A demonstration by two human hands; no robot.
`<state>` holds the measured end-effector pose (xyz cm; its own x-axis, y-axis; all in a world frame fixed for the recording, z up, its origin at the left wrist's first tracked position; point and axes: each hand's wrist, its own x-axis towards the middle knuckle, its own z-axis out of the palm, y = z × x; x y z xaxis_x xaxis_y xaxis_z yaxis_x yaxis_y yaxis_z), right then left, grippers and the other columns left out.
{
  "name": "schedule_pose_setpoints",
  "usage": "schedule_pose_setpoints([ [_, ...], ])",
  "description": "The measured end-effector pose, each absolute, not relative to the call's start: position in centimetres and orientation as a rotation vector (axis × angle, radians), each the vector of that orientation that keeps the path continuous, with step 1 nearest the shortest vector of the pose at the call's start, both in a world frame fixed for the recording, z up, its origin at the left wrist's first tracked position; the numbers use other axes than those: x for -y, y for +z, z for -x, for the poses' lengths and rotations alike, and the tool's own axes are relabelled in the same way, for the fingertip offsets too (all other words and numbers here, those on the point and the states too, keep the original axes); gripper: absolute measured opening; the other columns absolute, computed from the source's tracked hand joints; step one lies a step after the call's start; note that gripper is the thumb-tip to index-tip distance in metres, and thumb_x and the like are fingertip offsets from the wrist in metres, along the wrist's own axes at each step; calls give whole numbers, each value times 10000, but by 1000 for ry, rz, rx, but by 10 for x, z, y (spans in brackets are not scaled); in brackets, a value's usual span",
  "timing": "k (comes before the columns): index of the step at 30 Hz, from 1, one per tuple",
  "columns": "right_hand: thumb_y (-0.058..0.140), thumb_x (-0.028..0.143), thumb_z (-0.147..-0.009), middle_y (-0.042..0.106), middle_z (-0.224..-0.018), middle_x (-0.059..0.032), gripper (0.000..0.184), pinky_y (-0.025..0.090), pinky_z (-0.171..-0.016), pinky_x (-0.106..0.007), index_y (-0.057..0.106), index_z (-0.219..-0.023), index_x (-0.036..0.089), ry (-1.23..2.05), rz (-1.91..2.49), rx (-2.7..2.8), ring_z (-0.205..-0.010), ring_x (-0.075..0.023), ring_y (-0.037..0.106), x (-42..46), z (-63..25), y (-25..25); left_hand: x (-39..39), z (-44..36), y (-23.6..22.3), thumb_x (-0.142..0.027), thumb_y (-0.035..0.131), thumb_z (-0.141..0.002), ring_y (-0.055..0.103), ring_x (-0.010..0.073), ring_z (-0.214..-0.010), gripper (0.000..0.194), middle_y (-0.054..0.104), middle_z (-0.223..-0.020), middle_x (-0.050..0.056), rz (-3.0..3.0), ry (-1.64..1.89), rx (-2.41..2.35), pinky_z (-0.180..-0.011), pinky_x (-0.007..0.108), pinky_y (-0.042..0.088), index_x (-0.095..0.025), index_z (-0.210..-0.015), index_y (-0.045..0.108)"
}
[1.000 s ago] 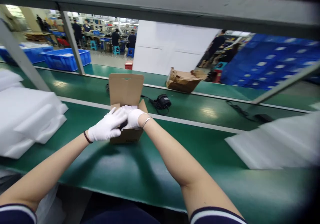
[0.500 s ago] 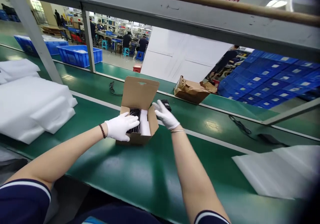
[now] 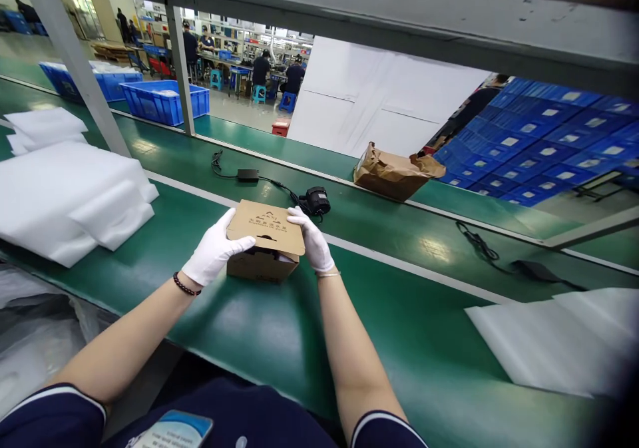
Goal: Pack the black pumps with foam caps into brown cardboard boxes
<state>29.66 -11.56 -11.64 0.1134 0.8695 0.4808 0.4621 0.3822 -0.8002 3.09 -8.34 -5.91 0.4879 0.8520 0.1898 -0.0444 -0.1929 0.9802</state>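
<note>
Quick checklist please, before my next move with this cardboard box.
Lid of the brown printed cardboard box folded down: ok.
Lid flush at the front: not ok, a dark gap shows beneath its edge.
White-gloved left hand and white-gloved right hand both on the box: ok.
Box upright on the green conveyor belt: ok.
Contents in place: cannot tell, the lid hides them.
Black corded device lying behind the box, outside it: cannot tell whether it belongs inside.
</note>
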Motion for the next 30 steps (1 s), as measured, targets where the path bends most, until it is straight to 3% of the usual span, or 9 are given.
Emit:
schedule_pose_setpoints([
  [4, 480, 797, -840, 444, -1486, -183, 791, 278, -1173, -582, 530, -1305, 159, 218, 1294, 1685, -1484, -354, 211, 146, -273, -117, 84, -38, -88, -512, 816, -687, 579, 318, -1251, 818, 587, -1370, 142, -1603, 1147, -898, -1106, 469, 471, -149, -1361, 526],
  [7, 495, 721, -891, 544, -1374, -186, 636, 290, -1161, -620, 567, -1199, 169, 101, 1267, 1598, -1466, -355, 265, 151, -258, -124, 86, -45, -120, -550, 780, -730, 487, 331, -1353, 627, 535, -1415, 164, -1683, 1399, -930, -1145, 503, 419, -161, -1201, 637],
  [10, 535, 587, -937, 609, -1286, -153, 453, 302, -1161, -632, 610, -1126, 182, 55, 1146, 1537, -1427, -334, 357, 150, -251, -136, 84, -47, -140, -470, 745, -809, 311, 329, -1469, 466, 436, -1511, 170, -1852, 1557, -810, -1188, 543, 338, -171, -1152, 647],
  [13, 507, 513, -972, 665, -1180, -110, 352, 308, -1163, -641, 655, -1058, 206, 2, 1089, 1478, -1357, -306, 462, 151, -251, -148, 75, -39, -148, -427, 719, -848, 397, 316, -1422, 403, 583, -1384, 154, -2042, 1539, -568, -1176, 589, 335, -190, -1165, 641],
  [19, 646, 564, -879, 733, -998, -58, 324, 381, -1110, -613, 700, -885, 245, -137, 1163, 1599, -1216, -309, 591, 162, -253, -143, 59, -22, -145, -454, 715, -837, 544, 291, -1311, 358, 712, -1168, 92, -2393, 1313, -495, -1133, 570, 415, -235, -1117, 670],
  [23, 555, 439, -967, 744, -992, -41, 279, 276, -1153, -577, 699, -832, 243, -175, 1385, 1667, -1218, -277, 589, 174, -227, -115, 67, -25, -145, -413, 689, -866, 566, 255, -1277, 249, 723, -1056, 72, -2436, 1408, -462, -1127, 535, 419, -233, -1036, 666],
  [25, 513, 404, -986, 738, -1021, -33, 311, 224, -1162, -579, 690, -789, 241, -133, 1499, 1705, -1217, -270, 581, 178, -213, -104, 77, -29, -148, -491, 714, -828, 403, 291, -1419, 354, 636, -1260, 119, -2370, 1443, -545, -1168, 572, 336, -213, -1038, 652],
  [27, 502, 382, -986, 729, -1058, -29, 330, 190, -1168, -583, 677, -745, 238, -130, 1527, 1789, -1233, -272, 561, 180, -206, -101, 88, -34, -151, -555, 730, -788, 205, 334, -1506, 467, 406, -1507, 170, -2226, 1430, -694, -1178, 600, 289, -186, -1056, 628],
  [30, 499, 384, -991, 720, -1097, -41, 299, 168, -1183, -572, 699, -819, 243, -250, 1519, 1813, -1223, -268, 566, 180, -207, -109, 104, -43, -154, -521, 726, -802, 206, 338, -1506, 464, 173, -1613, 197, -1989, 1387, -812, -1169, 569, 319, -166, -1069, 592],
])
